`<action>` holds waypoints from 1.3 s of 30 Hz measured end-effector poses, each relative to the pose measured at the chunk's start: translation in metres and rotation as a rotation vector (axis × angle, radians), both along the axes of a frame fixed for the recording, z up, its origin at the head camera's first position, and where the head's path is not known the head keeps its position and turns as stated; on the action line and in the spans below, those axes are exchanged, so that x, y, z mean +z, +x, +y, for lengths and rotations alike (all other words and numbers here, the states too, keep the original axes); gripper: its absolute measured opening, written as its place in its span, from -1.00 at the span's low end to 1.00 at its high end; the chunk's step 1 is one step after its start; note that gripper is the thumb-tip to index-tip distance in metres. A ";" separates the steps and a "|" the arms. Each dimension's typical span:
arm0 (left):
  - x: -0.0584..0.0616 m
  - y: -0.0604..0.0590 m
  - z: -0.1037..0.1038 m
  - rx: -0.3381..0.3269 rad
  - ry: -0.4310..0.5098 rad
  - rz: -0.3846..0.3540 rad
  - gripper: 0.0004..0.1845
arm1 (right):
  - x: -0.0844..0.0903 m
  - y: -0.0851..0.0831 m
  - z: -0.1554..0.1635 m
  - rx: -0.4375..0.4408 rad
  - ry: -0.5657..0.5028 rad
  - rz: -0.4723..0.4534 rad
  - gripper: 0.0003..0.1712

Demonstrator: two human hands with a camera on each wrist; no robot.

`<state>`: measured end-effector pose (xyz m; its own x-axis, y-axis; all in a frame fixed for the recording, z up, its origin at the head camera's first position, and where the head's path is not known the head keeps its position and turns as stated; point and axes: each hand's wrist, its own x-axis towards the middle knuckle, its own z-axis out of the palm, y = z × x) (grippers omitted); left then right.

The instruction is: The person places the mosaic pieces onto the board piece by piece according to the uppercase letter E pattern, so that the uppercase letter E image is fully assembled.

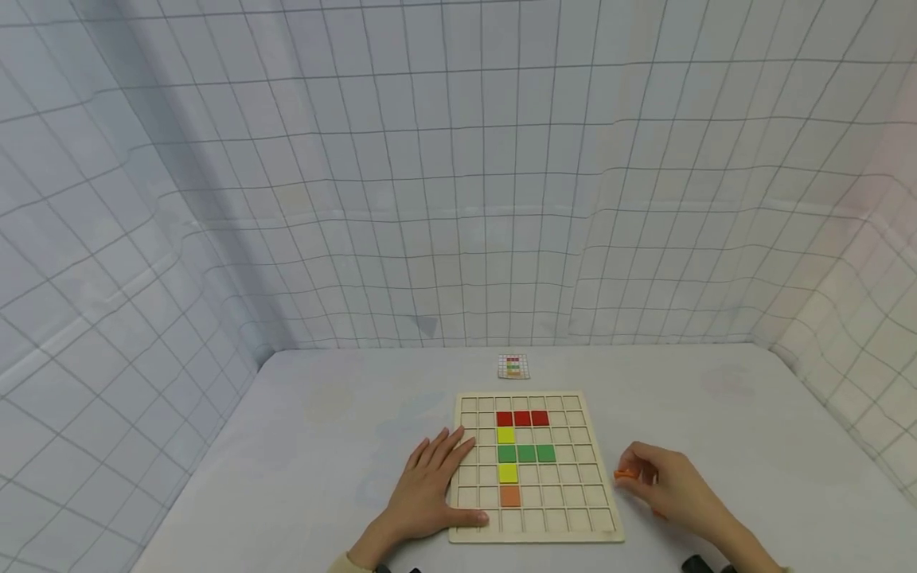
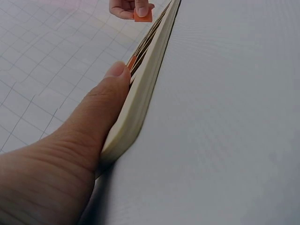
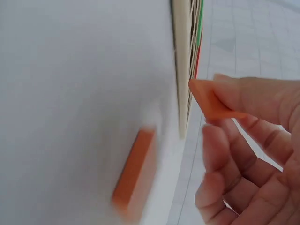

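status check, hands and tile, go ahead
Left hand flat on wooden grid board. Right hand pinches square orange tile beside board. Nothing blocking.

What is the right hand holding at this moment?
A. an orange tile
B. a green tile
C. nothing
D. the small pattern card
A: the right hand pinches an orange tile between thumb and fingertips just off the right edge of the wooden grid board, while a second orange tile lies on the table beside it.
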<state>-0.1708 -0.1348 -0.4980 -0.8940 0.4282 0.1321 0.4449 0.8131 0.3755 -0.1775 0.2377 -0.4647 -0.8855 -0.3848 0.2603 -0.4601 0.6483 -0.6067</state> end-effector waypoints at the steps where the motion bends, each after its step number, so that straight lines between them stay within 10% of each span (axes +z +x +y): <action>1: 0.000 0.000 0.000 0.000 0.003 -0.001 0.14 | 0.000 0.000 -0.005 0.009 -0.035 0.017 -0.74; 16: -0.001 0.001 0.001 -0.004 0.003 -0.004 0.14 | 0.004 0.006 -0.080 0.326 -0.181 -0.169 -0.83; 39: 0.000 0.000 -0.001 -0.006 0.007 0.006 0.14 | 0.001 0.002 -0.101 0.147 0.111 -0.085 -0.93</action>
<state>-0.1708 -0.1353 -0.4980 -0.8907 0.4322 0.1408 0.4519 0.8080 0.3782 -0.1755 0.1369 -0.4632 -0.8344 -0.5342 0.1358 -0.5052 0.6429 -0.5757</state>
